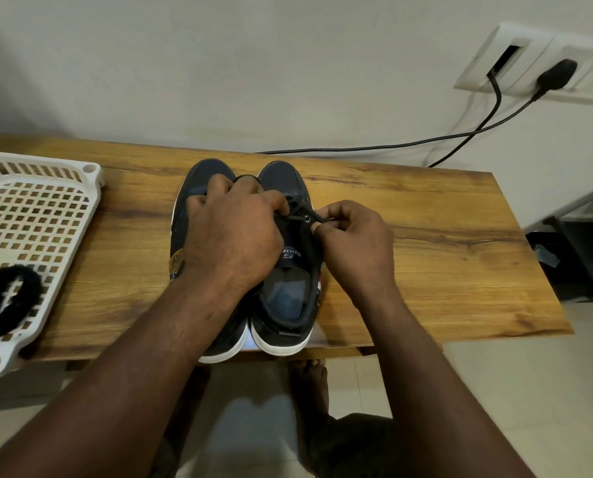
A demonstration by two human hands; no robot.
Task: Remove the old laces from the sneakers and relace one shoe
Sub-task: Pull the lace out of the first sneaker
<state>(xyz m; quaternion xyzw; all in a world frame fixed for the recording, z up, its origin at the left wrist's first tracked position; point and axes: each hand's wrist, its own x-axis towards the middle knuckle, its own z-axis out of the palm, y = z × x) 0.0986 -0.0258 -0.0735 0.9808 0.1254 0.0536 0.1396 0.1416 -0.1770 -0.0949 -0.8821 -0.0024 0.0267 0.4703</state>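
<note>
Two dark navy sneakers with white soles stand side by side on the wooden table (426, 236), toes pointing away from me. My left hand (233, 232) lies across the left sneaker (198, 174) and reaches over to the right sneaker (281, 181), its fingers curled at the lace area. My right hand (353, 239) pinches the dark lace (300, 219) just outside a metal eyelet on the right sneaker's right side. The left sneaker's lacing is hidden under my hand.
A white plastic lattice tray (36, 215) sits at the table's left end with a coiled black lace (8, 301) on it. Black cables (460, 136) run from a wall socket (536, 63) behind the table. My bare feet show on the tiled floor below.
</note>
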